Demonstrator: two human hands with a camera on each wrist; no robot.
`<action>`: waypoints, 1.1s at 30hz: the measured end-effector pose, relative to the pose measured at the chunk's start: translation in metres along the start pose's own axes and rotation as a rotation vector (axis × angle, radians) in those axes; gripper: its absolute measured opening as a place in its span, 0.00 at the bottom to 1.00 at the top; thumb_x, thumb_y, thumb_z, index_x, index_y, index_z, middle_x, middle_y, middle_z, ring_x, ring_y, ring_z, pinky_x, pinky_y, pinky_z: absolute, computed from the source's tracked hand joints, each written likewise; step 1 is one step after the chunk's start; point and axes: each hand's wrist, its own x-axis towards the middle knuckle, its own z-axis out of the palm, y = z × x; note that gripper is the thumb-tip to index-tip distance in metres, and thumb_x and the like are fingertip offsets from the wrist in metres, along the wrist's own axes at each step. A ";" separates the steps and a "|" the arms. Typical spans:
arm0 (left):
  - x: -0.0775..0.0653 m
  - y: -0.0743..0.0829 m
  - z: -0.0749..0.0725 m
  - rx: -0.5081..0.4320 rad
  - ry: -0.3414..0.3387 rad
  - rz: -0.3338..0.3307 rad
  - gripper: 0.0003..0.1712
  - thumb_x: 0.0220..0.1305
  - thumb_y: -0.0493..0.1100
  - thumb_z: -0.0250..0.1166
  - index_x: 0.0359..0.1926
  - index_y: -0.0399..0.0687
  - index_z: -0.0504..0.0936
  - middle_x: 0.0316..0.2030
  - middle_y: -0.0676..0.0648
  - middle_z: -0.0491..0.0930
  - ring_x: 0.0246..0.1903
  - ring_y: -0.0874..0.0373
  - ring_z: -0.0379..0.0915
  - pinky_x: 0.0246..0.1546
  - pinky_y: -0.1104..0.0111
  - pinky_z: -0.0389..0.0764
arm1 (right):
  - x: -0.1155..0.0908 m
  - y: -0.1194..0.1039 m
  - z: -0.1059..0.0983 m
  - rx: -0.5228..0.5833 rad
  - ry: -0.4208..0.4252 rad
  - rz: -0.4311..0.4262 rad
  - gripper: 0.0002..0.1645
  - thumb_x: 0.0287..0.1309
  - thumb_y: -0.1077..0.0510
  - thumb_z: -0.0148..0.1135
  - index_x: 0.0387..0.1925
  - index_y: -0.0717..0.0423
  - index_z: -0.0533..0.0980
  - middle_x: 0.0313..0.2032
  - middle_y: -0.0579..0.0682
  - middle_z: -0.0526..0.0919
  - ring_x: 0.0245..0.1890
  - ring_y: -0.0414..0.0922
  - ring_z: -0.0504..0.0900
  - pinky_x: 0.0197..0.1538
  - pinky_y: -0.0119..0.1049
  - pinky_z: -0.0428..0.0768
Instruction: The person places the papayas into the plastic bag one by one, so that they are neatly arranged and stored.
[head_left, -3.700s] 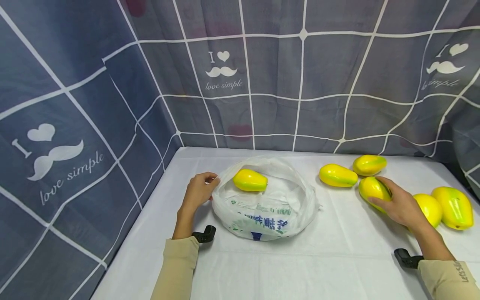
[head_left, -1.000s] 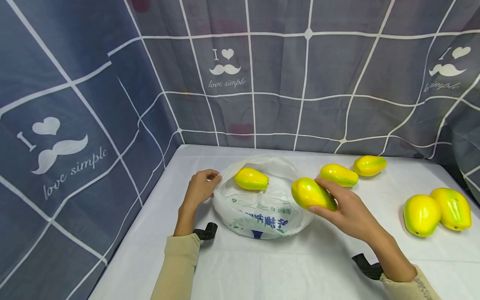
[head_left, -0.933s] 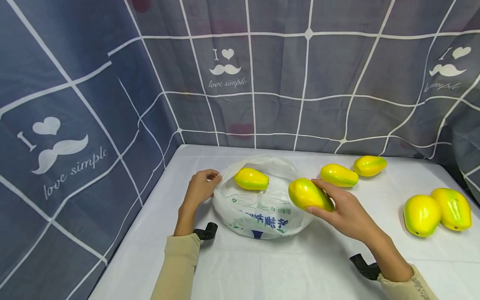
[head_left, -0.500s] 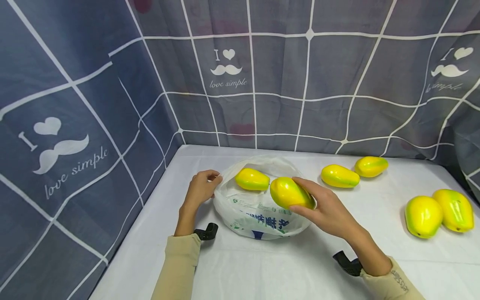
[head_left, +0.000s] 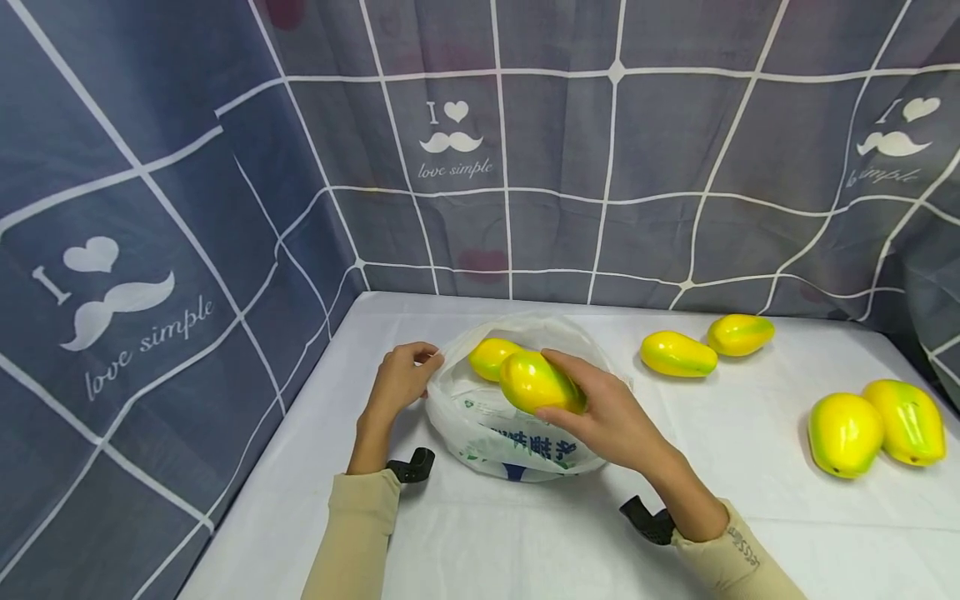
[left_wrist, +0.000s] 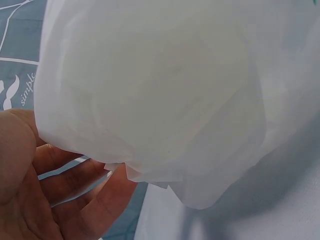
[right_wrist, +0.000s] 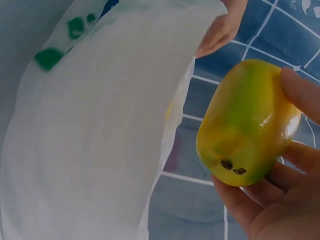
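A white plastic bag (head_left: 459,435) with green and blue print stands with its mouth open in the head view. My left hand (head_left: 403,375) pinches its left rim; in the left wrist view the bag (left_wrist: 150,90) covers some fingertips. Over the mouth, my right hand (head_left: 603,412) holds a yellow-green papaya (head_left: 534,383) between thumb and fingers. The right wrist view shows this papaya (right_wrist: 250,120) outside the bag wall, its dark-spotted end toward the camera. Another papaya (head_left: 486,358) lies inside the bag, partly hidden behind the held one.
Two papayas (head_left: 678,354) lie near the back of the white-covered table (head_left: 525,542), right of the bag. Another pair of papayas (head_left: 846,435) rests at the far right. Grey checked cloth (head_left: 555,167) hangs behind and at left.
My right hand picked a papaya from the group at right and carried it left over the bag's mouth. My left hand stays at the bag's rim.
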 end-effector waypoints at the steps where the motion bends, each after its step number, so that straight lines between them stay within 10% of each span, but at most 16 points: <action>1: 0.000 0.000 0.000 -0.001 0.000 0.005 0.18 0.69 0.46 0.61 0.53 0.40 0.83 0.45 0.40 0.84 0.15 0.58 0.76 0.20 0.68 0.75 | 0.002 -0.001 0.002 0.000 -0.004 0.004 0.44 0.56 0.49 0.73 0.70 0.55 0.65 0.63 0.51 0.74 0.54 0.46 0.77 0.56 0.49 0.76; 33: 0.004 -0.003 0.004 0.014 -0.011 0.001 0.18 0.70 0.46 0.61 0.54 0.41 0.82 0.44 0.42 0.84 0.15 0.57 0.75 0.20 0.68 0.73 | 0.041 0.016 0.073 0.089 0.011 0.200 0.40 0.53 0.52 0.75 0.65 0.59 0.70 0.61 0.54 0.76 0.55 0.51 0.76 0.59 0.50 0.73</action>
